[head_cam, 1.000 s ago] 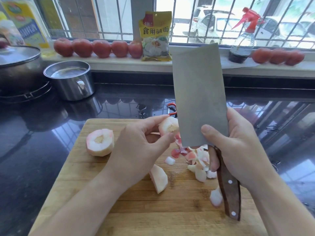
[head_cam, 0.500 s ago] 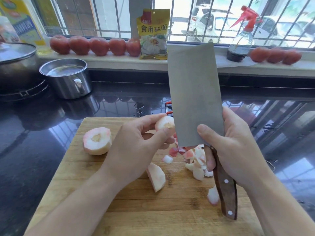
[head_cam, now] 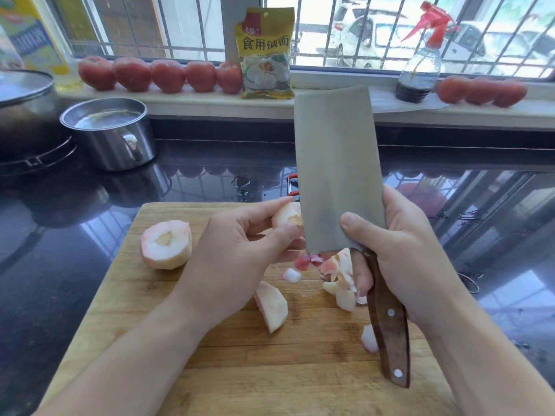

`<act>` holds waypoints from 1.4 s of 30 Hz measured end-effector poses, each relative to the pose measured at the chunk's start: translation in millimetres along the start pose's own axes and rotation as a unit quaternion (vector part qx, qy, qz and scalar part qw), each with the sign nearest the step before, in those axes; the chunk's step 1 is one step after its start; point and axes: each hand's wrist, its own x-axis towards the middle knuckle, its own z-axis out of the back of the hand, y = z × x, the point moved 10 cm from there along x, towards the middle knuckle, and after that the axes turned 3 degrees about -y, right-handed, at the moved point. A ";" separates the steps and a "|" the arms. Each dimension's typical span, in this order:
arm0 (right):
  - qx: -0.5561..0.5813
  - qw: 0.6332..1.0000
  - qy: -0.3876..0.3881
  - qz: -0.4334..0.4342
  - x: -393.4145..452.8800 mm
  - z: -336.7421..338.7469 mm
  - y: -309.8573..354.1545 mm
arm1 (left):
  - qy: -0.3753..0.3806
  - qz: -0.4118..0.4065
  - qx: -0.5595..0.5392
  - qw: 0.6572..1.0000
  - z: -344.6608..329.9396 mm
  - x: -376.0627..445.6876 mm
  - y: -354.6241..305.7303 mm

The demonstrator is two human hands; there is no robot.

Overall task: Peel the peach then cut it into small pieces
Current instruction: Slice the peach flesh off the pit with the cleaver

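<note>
Peach piece (head_cam: 286, 217) pinched; packet (head_cam: 265, 54) reads 食用碱面

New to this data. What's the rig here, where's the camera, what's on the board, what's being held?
There is no robot. A person works with two bare hands, and the single picture comes from a wide-angle camera worn on the head, looking forward and down.

The left hand pinches a peeled peach piece above the wooden cutting board. The right hand grips a cleaver by its wooden handle, blade raised, thumb pressed on the flat.

On the board lie a large peeled peach chunk, a wedge and a pile of small cut pieces.

Behind, on the dark counter, stands a steel pot. Tomatoes line the windowsill.
</note>
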 end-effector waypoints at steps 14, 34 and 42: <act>-0.037 0.999 -0.036 0.009 0.1 3.7 0.2 | -0.045 -0.003 0.050 0.998 3.1 -1.1 1.1; 0.007 1.000 -0.016 -0.007 0.2 0.5 -2.9 | -0.012 0.033 -0.068 0.997 -9.4 -4.7 3.2; 0.012 1.000 -0.012 -0.008 3.2 1.1 -7.1 | 0.022 0.053 -0.036 0.998 -10.9 -4.6 7.8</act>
